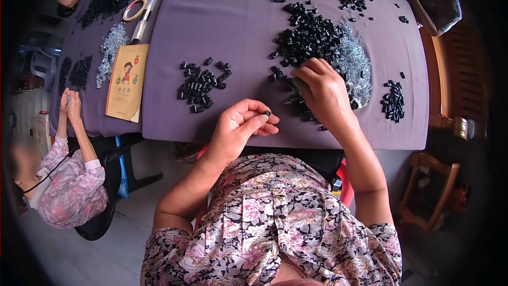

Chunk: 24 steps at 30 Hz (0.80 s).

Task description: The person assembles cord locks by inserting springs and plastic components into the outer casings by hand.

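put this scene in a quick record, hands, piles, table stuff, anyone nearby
left hand: pinching a small black piece between thumb and finger
right hand: at the near side of the large black pile; grip hidden
clear-piece pile: against the large black pile, on its right
small black piles: left pile beyond the left hand; right pile beyond the clear pieces
surface: purple cloth
left side: yellow booklet, tape roll
nearby: seated co-worker, hands together
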Motion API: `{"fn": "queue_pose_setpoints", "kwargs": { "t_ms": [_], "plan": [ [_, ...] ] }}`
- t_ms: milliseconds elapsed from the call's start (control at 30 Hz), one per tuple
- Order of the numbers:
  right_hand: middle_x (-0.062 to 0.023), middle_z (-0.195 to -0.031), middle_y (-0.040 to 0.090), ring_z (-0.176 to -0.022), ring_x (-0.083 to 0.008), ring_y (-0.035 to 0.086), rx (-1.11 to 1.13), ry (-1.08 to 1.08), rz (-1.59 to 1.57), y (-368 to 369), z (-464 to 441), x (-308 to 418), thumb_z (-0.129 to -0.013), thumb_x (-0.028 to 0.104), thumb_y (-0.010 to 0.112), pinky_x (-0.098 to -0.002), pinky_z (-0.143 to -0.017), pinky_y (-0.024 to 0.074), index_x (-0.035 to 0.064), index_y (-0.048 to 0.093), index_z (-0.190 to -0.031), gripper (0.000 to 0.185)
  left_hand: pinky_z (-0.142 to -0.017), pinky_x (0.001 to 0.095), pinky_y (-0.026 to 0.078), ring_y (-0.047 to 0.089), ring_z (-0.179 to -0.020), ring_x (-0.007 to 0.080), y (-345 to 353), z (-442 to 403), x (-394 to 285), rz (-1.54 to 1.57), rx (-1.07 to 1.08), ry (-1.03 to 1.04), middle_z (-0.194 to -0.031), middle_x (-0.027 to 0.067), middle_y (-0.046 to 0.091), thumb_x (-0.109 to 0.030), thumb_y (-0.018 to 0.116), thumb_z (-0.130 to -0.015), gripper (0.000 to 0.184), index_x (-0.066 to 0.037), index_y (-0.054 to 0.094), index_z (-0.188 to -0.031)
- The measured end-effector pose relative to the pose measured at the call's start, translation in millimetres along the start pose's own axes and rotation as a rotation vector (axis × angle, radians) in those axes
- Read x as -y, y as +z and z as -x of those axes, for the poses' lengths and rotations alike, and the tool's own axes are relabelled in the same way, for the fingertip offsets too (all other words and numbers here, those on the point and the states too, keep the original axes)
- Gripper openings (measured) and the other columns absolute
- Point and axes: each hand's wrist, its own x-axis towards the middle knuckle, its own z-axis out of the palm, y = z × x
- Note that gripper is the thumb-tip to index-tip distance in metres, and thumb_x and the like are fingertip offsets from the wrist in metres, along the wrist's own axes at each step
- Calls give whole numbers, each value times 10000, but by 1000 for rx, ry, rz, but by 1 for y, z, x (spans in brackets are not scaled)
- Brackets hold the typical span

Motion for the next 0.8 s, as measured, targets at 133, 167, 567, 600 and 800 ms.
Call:
{"fn": "queue_pose_setpoints", "kwargs": {
  "t_ms": [133,167,567,600,800],
  "plan": [
    [-113,-908,638,-888,-309,637,83,-7,120,11,-19,3,-778,51,679,-407,-768,538,30,687,-884,109,-795,303,577,731,-897,221,0,0,1,-4,-4,8,-1048,168,721,-85,560,-1030,145,6,587,-1139],
    [-116,-902,643,-884,-304,641,109,-20,150,13,-22,4,-771,56,664,-403,-766,541,27,681,-855,90,-795,303,577,731,-898,223,0,0,0,-2,-2,12,-1048,169,721,-84,560,-1029,145,6,585,-1140],
    [-111,-920,634,-901,-276,645,183,-165,297,16,-18,12,-739,81,684,-367,-764,547,39,670,-880,148,-790,303,575,729,-897,225,-1,0,2,-21,10,31,-1052,174,718,-103,562,-1031,205,21,584,-1193],
    [-113,-928,627,-906,-280,642,177,-160,274,16,-16,10,-744,78,682,-371,-765,547,33,668,-891,155,-789,301,574,729,-896,223,-1,1,2,-29,9,31,-1052,174,718,-106,562,-1031,212,20,585,-1199],
    [-118,-939,595,-914,-306,624,115,-65,-7,6,1,9,-740,4,678,-404,-790,542,31,669,-970,232,-787,298,573,728,-900,218,0,-1,2,-52,4,32,-1054,168,719,-113,562,-1034,201,14,591,-1187]
  ]
}}
